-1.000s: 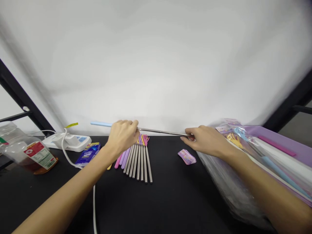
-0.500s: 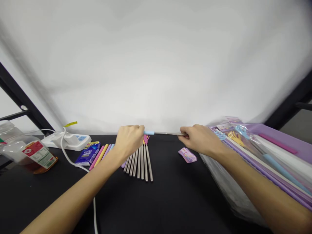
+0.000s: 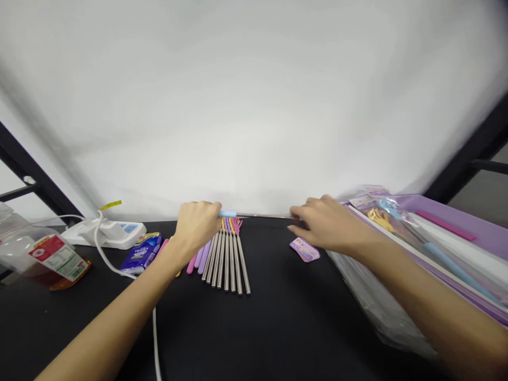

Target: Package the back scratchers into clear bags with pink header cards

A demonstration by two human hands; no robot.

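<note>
My left hand (image 3: pixel 197 225) is closed round the light-blue handle of a thin telescopic metal stick (image 3: pixel 254 215), held level just above the far edge of the black table (image 3: pixel 278 317). My right hand (image 3: pixel 325 225) is at the stick's other end, fingers loosely curled over its tip. Below my left hand lies a row of several similar metal sticks (image 3: pixel 228 256) with pink, purple and yellow handles and small hand-shaped tips.
A small pink packet (image 3: pixel 304 250) lies near my right hand. Clear plastic bags (image 3: pixel 381 301) and a purple tray (image 3: pixel 456 233) of packaged sticks fill the right. At left are a blue tissue pack (image 3: pixel 142 252), a white power strip (image 3: pixel 103 233) with cable, and a plastic jar (image 3: pixel 37 256).
The stick has been pushed shorter: my hands came closer together and the blue handle slid into my left hand. My right hand's fingers have loosened at the tip.
</note>
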